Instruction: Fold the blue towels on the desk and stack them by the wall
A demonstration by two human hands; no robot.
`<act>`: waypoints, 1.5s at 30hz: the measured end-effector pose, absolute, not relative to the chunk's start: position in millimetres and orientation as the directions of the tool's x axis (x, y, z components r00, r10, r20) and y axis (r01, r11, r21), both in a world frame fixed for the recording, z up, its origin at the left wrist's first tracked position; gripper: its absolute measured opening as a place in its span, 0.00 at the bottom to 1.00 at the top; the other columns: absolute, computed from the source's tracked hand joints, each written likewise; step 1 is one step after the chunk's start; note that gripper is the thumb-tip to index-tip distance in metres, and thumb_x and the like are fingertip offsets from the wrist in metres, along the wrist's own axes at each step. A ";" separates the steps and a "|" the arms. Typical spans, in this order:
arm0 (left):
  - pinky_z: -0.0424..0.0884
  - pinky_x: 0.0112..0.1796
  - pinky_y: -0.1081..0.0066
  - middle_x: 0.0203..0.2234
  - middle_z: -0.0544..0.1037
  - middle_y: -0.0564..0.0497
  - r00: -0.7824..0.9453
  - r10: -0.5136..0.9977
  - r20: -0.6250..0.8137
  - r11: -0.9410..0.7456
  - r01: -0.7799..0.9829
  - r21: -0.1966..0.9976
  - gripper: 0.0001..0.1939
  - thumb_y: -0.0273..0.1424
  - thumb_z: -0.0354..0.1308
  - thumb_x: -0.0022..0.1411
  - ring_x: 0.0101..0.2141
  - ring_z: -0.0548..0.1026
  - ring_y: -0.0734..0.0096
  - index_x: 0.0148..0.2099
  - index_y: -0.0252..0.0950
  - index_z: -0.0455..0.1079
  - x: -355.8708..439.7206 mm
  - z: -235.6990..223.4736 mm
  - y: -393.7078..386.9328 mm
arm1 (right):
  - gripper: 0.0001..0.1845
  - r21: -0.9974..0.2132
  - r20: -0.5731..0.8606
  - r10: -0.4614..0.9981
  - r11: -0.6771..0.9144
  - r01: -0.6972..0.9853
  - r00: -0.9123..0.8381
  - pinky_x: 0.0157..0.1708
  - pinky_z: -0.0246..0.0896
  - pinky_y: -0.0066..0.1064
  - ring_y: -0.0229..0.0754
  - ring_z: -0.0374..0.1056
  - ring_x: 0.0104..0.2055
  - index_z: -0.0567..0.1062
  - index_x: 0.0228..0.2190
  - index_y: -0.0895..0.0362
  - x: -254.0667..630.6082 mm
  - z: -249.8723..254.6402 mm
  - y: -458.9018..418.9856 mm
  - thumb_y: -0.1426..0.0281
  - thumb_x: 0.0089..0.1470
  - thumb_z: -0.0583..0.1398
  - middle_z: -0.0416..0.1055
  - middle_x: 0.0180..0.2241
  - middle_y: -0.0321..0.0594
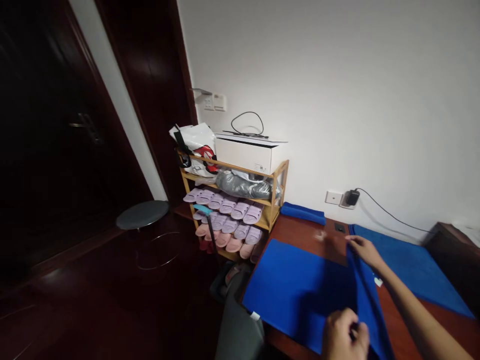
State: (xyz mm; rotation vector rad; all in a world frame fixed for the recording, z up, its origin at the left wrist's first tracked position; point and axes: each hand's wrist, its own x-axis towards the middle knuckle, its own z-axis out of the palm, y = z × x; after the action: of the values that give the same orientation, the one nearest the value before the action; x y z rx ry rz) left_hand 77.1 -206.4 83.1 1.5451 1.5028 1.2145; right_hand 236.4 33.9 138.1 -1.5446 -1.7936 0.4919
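A bright blue towel (288, 290) lies spread on the brown table, with a small white label at its near left edge. Its right part is lifted and stands up in a slanting fold. My right hand (365, 252) pinches the far corner of this raised edge, its forearm reaching in from the lower right. At the bottom of the view, my left hand (345, 335) is closed at the near end of the same raised edge. A second white label shows beside the fold, below my right wrist.
A rolled blue towel (303, 213) lies at the table's back, and another flat blue towel (408, 265) is on the right. A black charger (352, 197) sits in the wall socket. Left of the table stand a slipper rack (275, 200), a grey chair (240, 320) and a round stool (142, 215).
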 end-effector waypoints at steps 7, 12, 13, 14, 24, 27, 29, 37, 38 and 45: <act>0.71 0.35 0.69 0.27 0.79 0.51 -0.433 0.810 0.396 -0.017 0.657 0.754 0.18 0.41 0.50 0.72 0.31 0.78 0.64 0.33 0.43 0.75 -119.5 56.5 -218.0 | 0.18 -0.592 0.132 0.879 0.441 0.675 -0.459 0.50 0.70 0.33 0.45 0.78 0.46 0.83 0.42 0.54 4.8 105.1 78.8 0.71 0.54 0.57 0.83 0.44 0.42; 0.75 0.38 0.61 0.39 0.83 0.46 -0.523 0.732 0.436 0.179 0.766 0.618 0.12 0.37 0.54 0.66 0.38 0.80 0.55 0.39 0.43 0.79 -177.7 -5.9 -226.9 | 0.17 -0.506 -0.001 0.829 0.482 0.715 -0.559 0.53 0.66 0.31 0.44 0.77 0.49 0.83 0.41 0.52 -66.8 57.7 82.1 0.74 0.55 0.57 0.83 0.43 0.41; 0.76 0.39 0.61 0.41 0.82 0.46 -0.529 0.730 0.433 0.177 0.758 0.628 0.12 0.38 0.54 0.66 0.39 0.80 0.55 0.40 0.43 0.79 -179.7 -13.7 -227.0 | 0.18 -0.490 -0.015 0.826 0.485 0.725 -0.563 0.54 0.65 0.32 0.44 0.76 0.51 0.83 0.43 0.52 -69.8 50.9 81.8 0.75 0.55 0.57 0.82 0.44 0.41; 0.76 0.40 0.61 0.41 0.82 0.45 -0.540 0.725 0.427 0.168 0.740 0.651 0.13 0.39 0.54 0.67 0.40 0.81 0.56 0.41 0.43 0.79 -179.7 -18.9 -226.8 | 0.20 -0.474 -0.023 0.825 0.489 0.732 -0.565 0.56 0.64 0.32 0.44 0.75 0.52 0.82 0.46 0.52 -70.5 45.3 81.6 0.75 0.56 0.56 0.81 0.47 0.42; 0.77 0.32 0.66 0.27 0.81 0.50 -0.709 0.685 0.166 0.174 0.381 0.908 0.20 0.52 0.55 0.62 0.29 0.81 0.59 0.34 0.44 0.77 -187.2 -13.0 -228.6 | 0.14 -0.401 -0.025 0.827 0.506 0.764 -0.561 0.57 0.62 0.33 0.45 0.71 0.55 0.78 0.47 0.55 -64.0 38.6 81.8 0.71 0.62 0.57 0.74 0.52 0.48; 0.78 0.33 0.65 0.27 0.83 0.50 -0.716 0.683 0.142 0.175 0.350 0.920 0.19 0.52 0.55 0.60 0.30 0.82 0.57 0.32 0.45 0.78 -193.1 -11.3 -230.4 | 0.11 -0.430 -0.011 0.833 0.496 0.754 -0.554 0.52 0.64 0.34 0.45 0.73 0.51 0.78 0.44 0.53 -61.4 45.5 77.6 0.71 0.62 0.58 0.77 0.48 0.45; 0.78 0.34 0.65 0.28 0.84 0.50 -0.716 0.681 0.152 0.163 0.351 0.922 0.18 0.51 0.56 0.59 0.31 0.83 0.57 0.33 0.45 0.79 -195.5 -6.0 -231.5 | 0.10 -0.465 0.015 0.832 0.497 0.733 -0.555 0.50 0.65 0.34 0.46 0.75 0.48 0.78 0.43 0.53 -53.6 54.9 74.5 0.70 0.62 0.58 0.79 0.45 0.44; 0.80 0.37 0.63 0.33 0.86 0.48 -0.673 0.675 0.301 -0.010 0.401 0.916 0.18 0.51 0.58 0.61 0.36 0.84 0.55 0.36 0.43 0.78 -200.7 56.5 -221.3 | 0.17 -0.615 0.252 0.811 0.555 0.560 -0.528 0.51 0.68 0.39 0.48 0.75 0.47 0.80 0.43 0.55 46.5 142.7 50.9 0.58 0.62 0.58 0.80 0.47 0.48; 0.81 0.38 0.63 0.34 0.86 0.47 -0.656 0.680 0.328 -0.052 0.404 0.913 0.19 0.51 0.58 0.61 0.37 0.84 0.56 0.36 0.42 0.78 -200.3 69.3 -217.2 | 0.19 -0.628 0.277 0.814 0.555 0.546 -0.510 0.50 0.69 0.39 0.48 0.75 0.46 0.80 0.42 0.55 64.2 156.5 44.4 0.55 0.61 0.57 0.80 0.45 0.48; 0.79 0.42 0.64 0.35 0.85 0.49 -0.385 0.712 0.587 -0.383 0.488 0.784 0.13 0.44 0.60 0.65 0.38 0.83 0.60 0.39 0.41 0.79 -185.7 198.7 -184.4 | 0.30 -0.748 0.443 0.851 0.524 0.406 -0.281 0.47 0.71 0.41 0.49 0.75 0.41 0.82 0.39 0.55 181.2 250.5 -28.1 0.42 0.51 0.64 0.81 0.40 0.45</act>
State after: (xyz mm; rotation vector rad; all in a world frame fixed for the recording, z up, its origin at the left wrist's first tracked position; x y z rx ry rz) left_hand -185.7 -184.4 198.7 1.6282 1.6308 1.8623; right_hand 181.2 -28.1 250.5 -1.0336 -1.8887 0.6399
